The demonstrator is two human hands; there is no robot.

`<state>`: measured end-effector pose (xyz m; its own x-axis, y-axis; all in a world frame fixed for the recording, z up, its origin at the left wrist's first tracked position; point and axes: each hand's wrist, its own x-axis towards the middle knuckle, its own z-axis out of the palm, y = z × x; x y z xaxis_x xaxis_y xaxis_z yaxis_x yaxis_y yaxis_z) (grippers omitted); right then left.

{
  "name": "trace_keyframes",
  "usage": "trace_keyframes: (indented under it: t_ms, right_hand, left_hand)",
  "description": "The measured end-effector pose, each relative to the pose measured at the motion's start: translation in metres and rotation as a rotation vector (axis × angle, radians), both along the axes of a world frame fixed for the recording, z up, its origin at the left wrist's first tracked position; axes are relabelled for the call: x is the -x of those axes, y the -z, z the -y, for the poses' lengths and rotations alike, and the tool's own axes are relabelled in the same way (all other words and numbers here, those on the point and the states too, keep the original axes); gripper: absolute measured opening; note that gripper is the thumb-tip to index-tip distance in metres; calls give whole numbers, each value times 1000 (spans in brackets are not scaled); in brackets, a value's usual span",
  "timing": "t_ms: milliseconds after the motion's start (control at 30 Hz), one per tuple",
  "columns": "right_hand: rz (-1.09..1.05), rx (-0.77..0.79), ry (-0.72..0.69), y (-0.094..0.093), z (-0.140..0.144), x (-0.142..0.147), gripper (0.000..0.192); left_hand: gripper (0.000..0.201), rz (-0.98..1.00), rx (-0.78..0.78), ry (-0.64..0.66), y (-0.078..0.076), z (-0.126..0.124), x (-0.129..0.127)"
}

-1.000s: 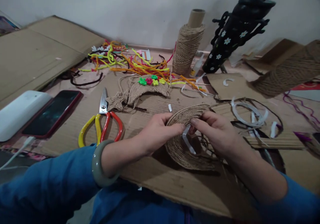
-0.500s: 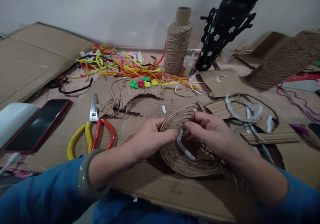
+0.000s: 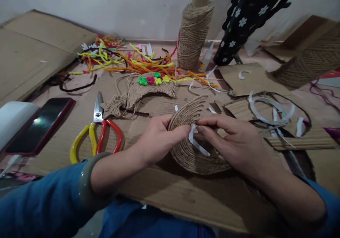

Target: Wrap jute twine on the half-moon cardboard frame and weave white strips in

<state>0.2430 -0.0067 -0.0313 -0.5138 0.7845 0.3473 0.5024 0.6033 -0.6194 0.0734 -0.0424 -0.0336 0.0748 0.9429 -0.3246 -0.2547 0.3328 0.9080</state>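
**Tape strip peeling off a jute crescent**

At nine o'clock on the cardboard sheet (image 3: 164, 192) lay a white box (image 3: 13, 121) and, touching it, a dark phone (image 3: 39, 124). Toward the centre came the scissors (image 3: 97, 130) with yellow and red handles, blades pointing to twelve o'clock. Above them, at eleven, sat a tangle of coloured pipe cleaners (image 3: 124, 61) and a small jute piece (image 3: 143, 91) topped with bright flowers.

At the middle, the left hand (image 3: 156, 142) had its fingers pinched on the inner edge of the jute crescent (image 3: 186, 153), a cardboard arc wound in twine, resting on the sheet with its upper tip lifted. The right hand (image 3: 236, 142) met it from three o'clock, fingers closed on the white tape strip (image 3: 196, 142). Compared with a second before, the strip hung longer and lay more across the crescent, and the crescent's top had tipped further toward twelve; I judged the backing was coming away, baring adhesive.

At one o'clock stood a twine spool (image 3: 193, 36) and a black flowered stand (image 3: 239, 29); at three, loose white backing loops (image 3: 271, 108).
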Motion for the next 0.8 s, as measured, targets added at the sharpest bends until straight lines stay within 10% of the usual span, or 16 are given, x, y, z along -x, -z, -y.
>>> trace_keyframes:
  t_ms: [800]
  right_hand:
    - [49, -249, 40, 3, 2, 3, 12]
  left_hand:
    - [7, -86, -60, 20, -4, 0, -1]
